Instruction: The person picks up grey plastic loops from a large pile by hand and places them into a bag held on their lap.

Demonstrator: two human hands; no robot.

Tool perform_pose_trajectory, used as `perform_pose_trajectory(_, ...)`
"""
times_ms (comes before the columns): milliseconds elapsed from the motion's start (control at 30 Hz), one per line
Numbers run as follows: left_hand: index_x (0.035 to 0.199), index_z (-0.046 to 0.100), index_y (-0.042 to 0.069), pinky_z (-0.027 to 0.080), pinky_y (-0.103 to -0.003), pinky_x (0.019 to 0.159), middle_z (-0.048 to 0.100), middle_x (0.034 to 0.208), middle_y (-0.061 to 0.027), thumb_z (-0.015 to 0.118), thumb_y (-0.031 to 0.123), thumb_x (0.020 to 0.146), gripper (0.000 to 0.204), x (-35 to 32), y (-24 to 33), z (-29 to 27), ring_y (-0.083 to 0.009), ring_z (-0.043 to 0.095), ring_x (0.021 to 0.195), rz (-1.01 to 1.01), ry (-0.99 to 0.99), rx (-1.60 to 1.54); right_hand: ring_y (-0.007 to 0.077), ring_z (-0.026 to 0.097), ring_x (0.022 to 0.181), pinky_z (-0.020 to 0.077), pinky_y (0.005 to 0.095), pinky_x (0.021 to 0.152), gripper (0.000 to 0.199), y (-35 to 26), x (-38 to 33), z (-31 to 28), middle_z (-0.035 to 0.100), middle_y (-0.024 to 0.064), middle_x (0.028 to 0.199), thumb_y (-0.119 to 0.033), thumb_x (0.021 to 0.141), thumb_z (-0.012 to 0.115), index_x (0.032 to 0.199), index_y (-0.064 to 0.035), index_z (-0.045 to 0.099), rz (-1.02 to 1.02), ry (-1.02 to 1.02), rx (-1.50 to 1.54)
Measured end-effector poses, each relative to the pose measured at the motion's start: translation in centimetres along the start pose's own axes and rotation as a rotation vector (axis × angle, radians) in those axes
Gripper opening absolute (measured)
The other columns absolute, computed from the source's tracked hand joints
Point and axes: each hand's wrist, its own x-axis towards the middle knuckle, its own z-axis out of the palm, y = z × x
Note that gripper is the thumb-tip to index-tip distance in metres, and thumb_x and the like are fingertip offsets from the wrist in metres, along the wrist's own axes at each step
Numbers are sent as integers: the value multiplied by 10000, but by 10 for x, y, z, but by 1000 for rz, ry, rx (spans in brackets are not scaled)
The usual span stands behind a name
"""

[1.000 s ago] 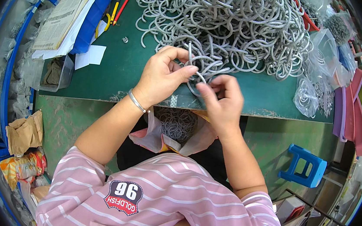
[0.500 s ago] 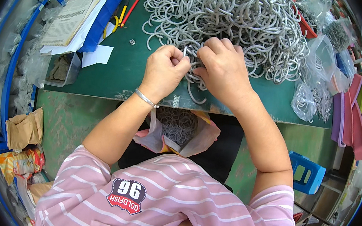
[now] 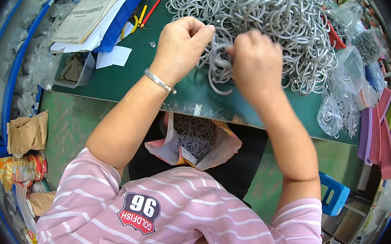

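Observation:
A big tangled heap of grey curved cord pieces (image 3: 306, 43), ring-like with a braided look, covers the far side of the green table. At its near left edge my left hand (image 3: 179, 45) is closed, thumb pressed to the fingers; what lies in the pinch is too small to make out. My right hand (image 3: 256, 64) is just to the right with fingers curled, smeared by motion. Between the two hands hangs a loose clump of grey rings (image 3: 221, 63), blurred, close to my right thumb. Whether the right fingers grip it is hidden.
On my lap, an open bag (image 3: 211, 154) holds more grey rings. Left on the table are a blue bin (image 3: 120, 20) topped with papers, a red pen (image 3: 155, 5), yellow-handled pliers (image 3: 135, 24) and a clear tub (image 3: 85, 71). Plastic bags (image 3: 330, 116) lie right; a blue stool (image 3: 334, 194) stands below.
My left hand has moved up and slightly forward over the table. My right hand has shifted a little right and nearer, and the clump of rings between the hands has swung loose from the heap.

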Motion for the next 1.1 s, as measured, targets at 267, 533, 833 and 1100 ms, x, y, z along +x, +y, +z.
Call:
perform_pose_trajectory(267,1085,634,2,446,-221,623,565,1048,-78,689,193,865,297,-38,-30,-2,-78,511,654,217,-290,102,265,567,699,403,406,623,106,10,-31,-4,555,61,717,-156,781,625,774,-106,532,196,-47,232)
perform_pose_trajectory(533,1023,632,30,397,-185,536,542,1084,-72,805,144,735,354,-39,-38,-5,-47,451,593,314,-190,192,250,550,777,391,385,673,83,-4,-27,-10,552,39,724,-107,695,673,751,-115,611,61,50,276)
perform_pose_trajectory(833,819,647,8,439,-292,522,564,791,-75,803,206,730,267,-56,-43,-6,-143,466,531,160,-244,269,281,560,702,459,399,625,96,-22,-13,-6,545,88,694,-34,656,702,689,-63,617,114,-29,469)
perform_pose_trajectory(1100,888,631,-1,426,-181,522,604,753,10,707,154,868,174,-56,-34,2,-24,520,602,-87,-201,-55,215,605,631,471,309,582,73,19,-34,7,636,116,735,-38,773,719,821,1,681,661,97,731)
